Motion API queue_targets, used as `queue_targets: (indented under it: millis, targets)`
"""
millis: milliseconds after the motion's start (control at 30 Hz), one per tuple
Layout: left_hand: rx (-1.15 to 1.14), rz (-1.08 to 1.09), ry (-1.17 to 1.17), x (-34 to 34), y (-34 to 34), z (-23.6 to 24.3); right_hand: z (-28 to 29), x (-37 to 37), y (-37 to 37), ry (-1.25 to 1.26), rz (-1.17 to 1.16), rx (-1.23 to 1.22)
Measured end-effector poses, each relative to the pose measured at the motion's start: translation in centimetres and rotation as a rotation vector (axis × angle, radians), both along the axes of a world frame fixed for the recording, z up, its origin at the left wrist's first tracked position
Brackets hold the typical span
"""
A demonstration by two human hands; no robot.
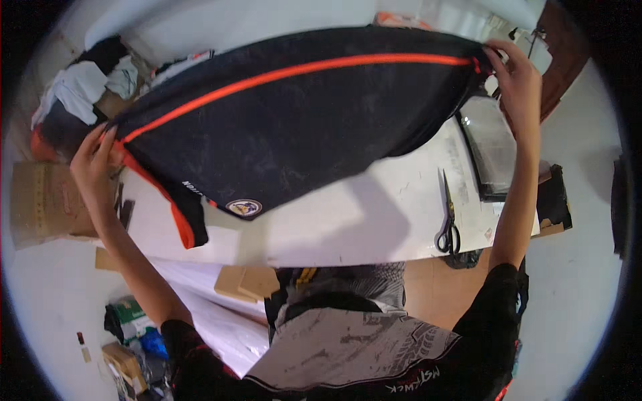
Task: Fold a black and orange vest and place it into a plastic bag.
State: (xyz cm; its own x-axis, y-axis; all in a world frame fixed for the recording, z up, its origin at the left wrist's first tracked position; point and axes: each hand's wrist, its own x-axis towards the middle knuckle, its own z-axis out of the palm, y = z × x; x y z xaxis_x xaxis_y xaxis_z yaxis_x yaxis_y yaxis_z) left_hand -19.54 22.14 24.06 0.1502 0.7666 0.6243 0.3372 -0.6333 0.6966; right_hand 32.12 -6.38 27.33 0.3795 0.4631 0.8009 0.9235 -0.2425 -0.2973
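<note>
A black garment (301, 127) with an orange stripe and a round badge hangs stretched between my two hands above the white table (374, 227). Its kind I cannot make out for sure; an orange-edged flap dangles at its left side. At the left end, my left hand (95, 157) pinches the cloth where the stripe begins. My right hand (515, 77) grips the opposite upper corner, fingers closed on the fabric. Black-handled scissors (449, 217) lie on the table below and left of my right forearm.
Clear plastic packs (491, 144) lie at the table's right side. On the left stand a cardboard box (50, 204) and a pile of white and dark clothes (80, 90). Small cardboard boxes (247, 282) sit below the front edge. Bags and cartons (130, 327) clutter the lower left.
</note>
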Motion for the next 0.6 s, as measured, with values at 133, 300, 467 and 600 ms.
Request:
queue_targets:
  millis: [133, 300, 467, 600]
  targets:
    - [-0.238, -0.256, 0.058, 4.9, 9.3, 3.7, 4.5, 11.7, 6.3, -0.576, 0.148, 0.059]
    - [-0.35, -0.422, -0.047, 9.1, 18.0, 4.2, 5.0, 18.2, 13.8, 0.158, 0.21, -0.016]
    - [-0.122, -0.361, -0.2, 15.5, 20.3, 7.9, 7.7, 19.6, 11.5, -0.04, 0.162, 0.132]
    - [0.065, -0.329, -0.238, 12.0, 19.9, 12.8, 11.1, 14.2, 10.3, -0.078, 0.179, 0.379]
